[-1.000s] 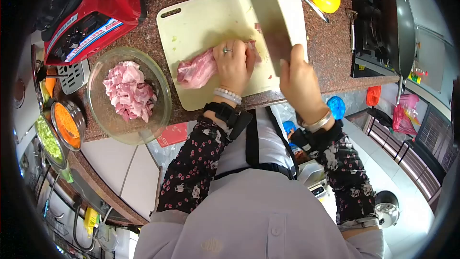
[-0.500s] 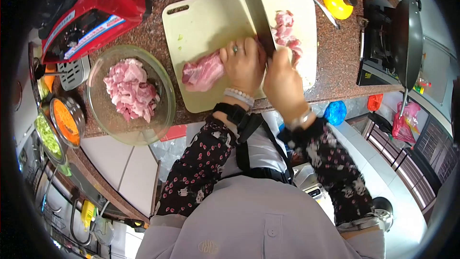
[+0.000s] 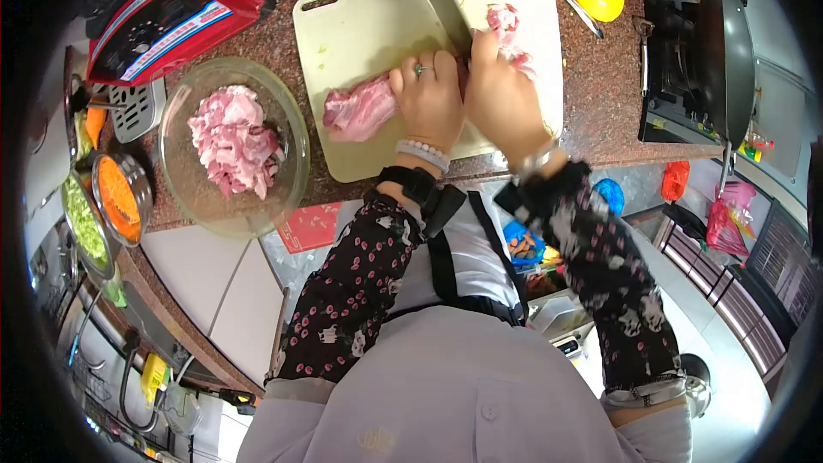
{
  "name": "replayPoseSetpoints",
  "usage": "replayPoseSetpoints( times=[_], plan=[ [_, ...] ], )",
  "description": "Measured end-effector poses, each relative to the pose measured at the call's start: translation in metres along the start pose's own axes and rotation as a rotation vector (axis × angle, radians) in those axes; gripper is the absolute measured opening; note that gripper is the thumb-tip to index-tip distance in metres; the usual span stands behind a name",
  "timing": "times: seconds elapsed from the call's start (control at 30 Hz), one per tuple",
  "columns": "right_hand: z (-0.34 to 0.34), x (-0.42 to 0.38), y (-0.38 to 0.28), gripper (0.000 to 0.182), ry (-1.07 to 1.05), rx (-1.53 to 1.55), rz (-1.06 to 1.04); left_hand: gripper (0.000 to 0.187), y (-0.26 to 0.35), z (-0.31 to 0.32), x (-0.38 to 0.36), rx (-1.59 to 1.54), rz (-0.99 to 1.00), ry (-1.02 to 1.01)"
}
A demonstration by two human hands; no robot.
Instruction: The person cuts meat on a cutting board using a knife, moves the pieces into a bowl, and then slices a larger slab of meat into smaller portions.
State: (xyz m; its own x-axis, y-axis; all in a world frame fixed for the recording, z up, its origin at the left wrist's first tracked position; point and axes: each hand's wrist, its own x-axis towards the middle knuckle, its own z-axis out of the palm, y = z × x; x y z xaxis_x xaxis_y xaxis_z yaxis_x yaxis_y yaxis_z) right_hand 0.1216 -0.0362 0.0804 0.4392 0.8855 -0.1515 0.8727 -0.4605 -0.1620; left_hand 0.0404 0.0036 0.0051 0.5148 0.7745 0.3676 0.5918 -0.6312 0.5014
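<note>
1. Seen from above, a person stands at a speckled stone counter (image 3: 600, 111), both bare hands over a pale cutting board (image 3: 369, 26).
2. The left hand (image 3: 429, 103) is partly closed, fingers curled, pressing down on a long piece of raw meat (image 3: 362, 110). The meat lies on the board's near half, one end showing to the left of that hand.
3. The right hand (image 3: 506, 107) is closed around the handle of a cleaver (image 3: 441, 2), whose blade points toward the board's far edge. The right hand hides the blade's near end, so I cannot tell whether it is in the meat.
4. Small cut pieces (image 3: 504, 26) lie on the board, to the right of the blade.
5. The step in hand appears to be slicing. A clean cut calls for a firm hold on the meat and a steady blade — with the left fingertips tucked well back, since the two hands are very close.
6. Left of the board, a glass bowl (image 3: 300, 137) holds more cut meat (image 3: 233, 141). Beyond it sit a bowl of orange shreds (image 3: 120, 197) and one of green shreds (image 3: 86, 227).
</note>
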Motion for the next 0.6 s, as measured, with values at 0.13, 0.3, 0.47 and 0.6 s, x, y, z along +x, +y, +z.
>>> replayPoseSetpoints(
  times=[0.13,0.3,0.47,0.6],
  plan=[
    [-0.017,0.002,0.036,0.025,0.055,0.309,0.154,0.012,-0.004,-0.009,0.004,-0.251,-0.036,-0.044],
    [-0.036,-0.045,0.015,0.021,0.059,0.352,0.134,0.011,-0.002,-0.019,0.001,-0.331,-0.125,-0.003],
    [-0.012,-0.060,-0.015,0.027,-0.109,0.138,0.179,0.013,-0.001,-0.007,0.001,0.021,-0.015,0.044],
    [-0.015,-0.104,-0.008,0.032,-0.281,0.020,0.211,0.010,-0.003,-0.001,0.003,0.008,-0.049,0.025]
  ],
)
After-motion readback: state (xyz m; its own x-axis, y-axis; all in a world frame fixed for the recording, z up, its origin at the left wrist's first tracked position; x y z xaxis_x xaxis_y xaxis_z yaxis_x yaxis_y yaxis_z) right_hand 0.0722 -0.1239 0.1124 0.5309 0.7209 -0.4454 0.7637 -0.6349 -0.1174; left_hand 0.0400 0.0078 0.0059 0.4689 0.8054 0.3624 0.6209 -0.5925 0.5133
